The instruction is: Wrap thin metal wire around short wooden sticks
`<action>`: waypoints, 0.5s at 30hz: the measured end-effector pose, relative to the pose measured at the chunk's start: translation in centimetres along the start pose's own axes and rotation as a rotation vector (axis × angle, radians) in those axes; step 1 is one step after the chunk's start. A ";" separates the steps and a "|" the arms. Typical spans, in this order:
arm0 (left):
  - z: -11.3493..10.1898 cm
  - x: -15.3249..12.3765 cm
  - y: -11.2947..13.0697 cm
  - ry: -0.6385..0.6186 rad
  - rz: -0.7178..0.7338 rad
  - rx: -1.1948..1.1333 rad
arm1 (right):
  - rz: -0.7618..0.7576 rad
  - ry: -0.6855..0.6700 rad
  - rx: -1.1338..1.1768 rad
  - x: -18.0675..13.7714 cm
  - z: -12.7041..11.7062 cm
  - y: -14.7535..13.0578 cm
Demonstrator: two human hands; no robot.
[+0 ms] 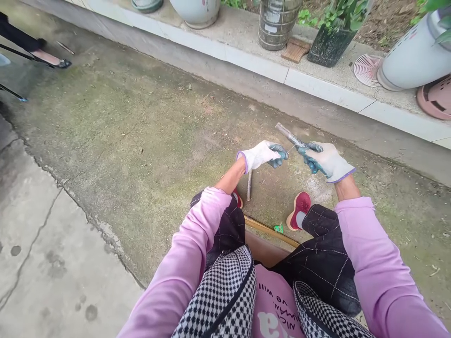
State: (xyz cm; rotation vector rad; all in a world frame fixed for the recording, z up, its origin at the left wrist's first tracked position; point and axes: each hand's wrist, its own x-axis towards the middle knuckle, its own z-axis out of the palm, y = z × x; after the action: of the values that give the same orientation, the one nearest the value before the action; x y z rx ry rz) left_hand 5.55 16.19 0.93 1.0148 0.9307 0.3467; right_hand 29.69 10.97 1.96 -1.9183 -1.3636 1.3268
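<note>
My right hand (327,160), in a white glove with a blue-green coated palm, is wrapped round a short greyish stick (283,130). Thin silvery wire (295,140) is coiled round the stick just beyond my fingers. My left hand (265,154), gloved the same way, pinches a thin strand of wire that runs across the gap towards the coil. The fingertips of that hand are partly hidden. The stick slants up and left, held above the ground in front of my knees. A second stick (249,186) lies on the ground below my left hand.
Between my red shoes (300,209) lie a wooden bar (269,229) and a small green packet (278,228). A low tiled ledge (260,58) with pots and a ribbed plastic container (276,26) runs ahead. Another person's foot (52,58) shows at the far left.
</note>
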 end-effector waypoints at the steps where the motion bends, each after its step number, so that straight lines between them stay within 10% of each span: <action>1: 0.0 0.3 -0.2 -0.015 0.005 0.014 | -0.023 -0.027 0.138 -0.5 0.2 -0.2; 8: -1.8 1.2 -1.3 -0.090 0.066 0.232 | -0.084 -0.422 0.319 -3.4 -0.5 -0.7; 12: -2.4 0.6 -1.2 -0.064 0.049 0.332 | -0.041 -0.685 -0.130 -2.6 0.7 0.4; 15: -2.1 0.4 -1.3 0.006 0.000 0.422 | -0.020 -0.594 -0.705 -0.9 2.8 1.1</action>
State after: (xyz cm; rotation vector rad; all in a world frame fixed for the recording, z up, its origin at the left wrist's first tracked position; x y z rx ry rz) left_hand 3.86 16.97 -0.77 1.3989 1.0326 0.1535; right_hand 27.70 9.25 0.29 -1.9636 -2.3931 1.6272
